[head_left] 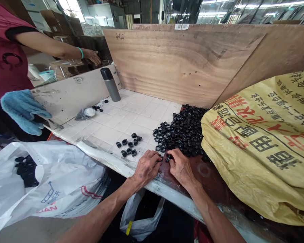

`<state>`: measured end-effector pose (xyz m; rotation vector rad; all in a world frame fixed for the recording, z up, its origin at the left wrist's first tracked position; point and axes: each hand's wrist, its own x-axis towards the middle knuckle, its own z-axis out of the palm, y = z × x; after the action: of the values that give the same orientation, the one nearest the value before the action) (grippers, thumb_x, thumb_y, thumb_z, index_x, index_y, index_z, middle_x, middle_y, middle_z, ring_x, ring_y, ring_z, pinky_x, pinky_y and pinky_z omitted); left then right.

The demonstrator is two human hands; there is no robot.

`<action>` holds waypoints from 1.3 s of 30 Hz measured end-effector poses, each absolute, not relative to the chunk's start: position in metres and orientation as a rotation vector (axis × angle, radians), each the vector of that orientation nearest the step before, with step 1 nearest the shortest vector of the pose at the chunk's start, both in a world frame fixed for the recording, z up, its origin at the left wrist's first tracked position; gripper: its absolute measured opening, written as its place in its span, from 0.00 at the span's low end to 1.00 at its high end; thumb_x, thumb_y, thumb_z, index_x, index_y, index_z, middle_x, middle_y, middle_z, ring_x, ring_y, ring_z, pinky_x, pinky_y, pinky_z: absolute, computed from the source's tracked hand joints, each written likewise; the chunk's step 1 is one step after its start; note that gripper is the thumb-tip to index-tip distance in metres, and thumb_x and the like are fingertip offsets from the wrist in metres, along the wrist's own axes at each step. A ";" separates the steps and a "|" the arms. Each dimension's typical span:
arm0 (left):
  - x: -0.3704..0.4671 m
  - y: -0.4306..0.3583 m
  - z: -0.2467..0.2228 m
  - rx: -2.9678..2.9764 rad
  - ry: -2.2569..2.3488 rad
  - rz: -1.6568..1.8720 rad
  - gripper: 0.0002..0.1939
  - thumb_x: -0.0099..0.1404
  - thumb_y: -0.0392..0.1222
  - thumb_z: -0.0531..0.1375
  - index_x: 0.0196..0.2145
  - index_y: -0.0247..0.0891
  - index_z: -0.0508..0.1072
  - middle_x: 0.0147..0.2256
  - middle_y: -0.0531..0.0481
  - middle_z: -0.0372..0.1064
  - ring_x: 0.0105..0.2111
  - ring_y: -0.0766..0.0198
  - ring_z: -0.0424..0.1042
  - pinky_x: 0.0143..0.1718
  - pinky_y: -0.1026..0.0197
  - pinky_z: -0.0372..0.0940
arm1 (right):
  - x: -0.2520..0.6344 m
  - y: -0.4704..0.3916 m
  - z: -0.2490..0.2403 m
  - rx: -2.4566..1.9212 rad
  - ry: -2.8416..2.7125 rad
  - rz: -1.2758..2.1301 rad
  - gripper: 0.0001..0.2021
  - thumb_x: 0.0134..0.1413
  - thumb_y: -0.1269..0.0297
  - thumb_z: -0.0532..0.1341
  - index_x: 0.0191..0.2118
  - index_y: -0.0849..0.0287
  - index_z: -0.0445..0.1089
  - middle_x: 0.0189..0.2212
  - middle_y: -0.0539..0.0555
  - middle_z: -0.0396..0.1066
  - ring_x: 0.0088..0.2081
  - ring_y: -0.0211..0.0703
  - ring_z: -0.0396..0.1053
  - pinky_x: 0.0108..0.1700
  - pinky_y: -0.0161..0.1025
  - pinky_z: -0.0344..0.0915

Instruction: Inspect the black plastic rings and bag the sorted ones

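Black rings point(187, 131) heaped on the table point(139, 111) beside the yellow sack point(253, 162) are likely light, stiff and slick, best taken by the rim, with one each apparently pinched by the nearly closed left hand point(147, 167) and right hand point(179, 166).

A grey flask point(110, 85) stands near a low panel point(66, 92) draped with blue cloth point(22, 108)

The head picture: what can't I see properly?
Head view: whether the left hand and right hand pinch the black rings there; the hands themselves hide the contact.
Head view: lower layers of the ring heap; upper rings hide them.
Head view: rest of the yellow sack; right edge cuts it off.
Head view: head of the pink-shirted co-worker; cut off by the frame.
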<state>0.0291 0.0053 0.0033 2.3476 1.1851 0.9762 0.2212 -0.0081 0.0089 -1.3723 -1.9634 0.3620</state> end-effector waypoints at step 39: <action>0.025 -0.008 0.027 1.760 1.093 0.963 0.18 0.59 0.31 0.61 0.48 0.39 0.68 0.40 0.50 0.75 0.37 0.64 0.77 0.43 0.59 0.74 | 0.213 -0.017 0.022 -1.158 -1.745 0.581 0.08 0.61 0.68 0.63 0.45 0.54 0.73 0.39 0.53 0.74 0.40 0.44 0.74 0.43 0.40 0.72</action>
<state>0.0248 -0.0083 0.0270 1.7605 1.0932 0.9635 0.2131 -0.0172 0.0219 -1.1578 -1.7446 0.5815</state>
